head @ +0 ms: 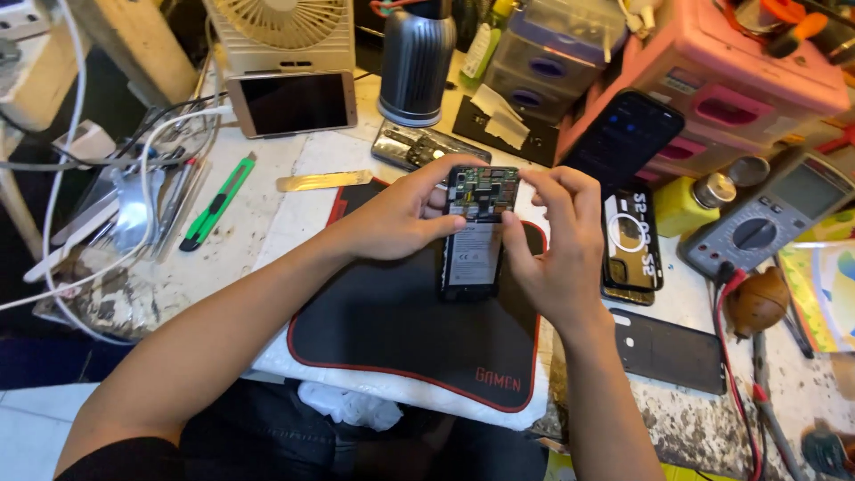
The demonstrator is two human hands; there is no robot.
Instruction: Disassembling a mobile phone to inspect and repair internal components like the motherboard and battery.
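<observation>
Broadly, the worktable (267,223) is crowded on every side, and the only open room is the black mat with a red border (392,330) at its front edge, lying on a white cloth that overhangs the table lip. Left of the mat a bare, stained strip holds a green utility knife (214,203) and a thin gold metal strip (322,181). At the back stand a cream desk fan (280,31), a white phone (292,103) propped on its side below it, and a grey ribbed flask (415,62). To the right sit pink drawer boxes (739,98), a grey multimeter (770,218), a yellow bottle with a metal cap (690,203), a dark phone (623,134) leaning and a black back cover (670,351) lying flat.

Above the mat's upper part, both hands hold an opened phone (476,232), its circuit board at the top and a pale battery label below. The left hand (392,223) curls around its left edge, thumb pressed on the face. The right hand (552,240) grips the right edge, fingers bent together over the top corner.
</observation>
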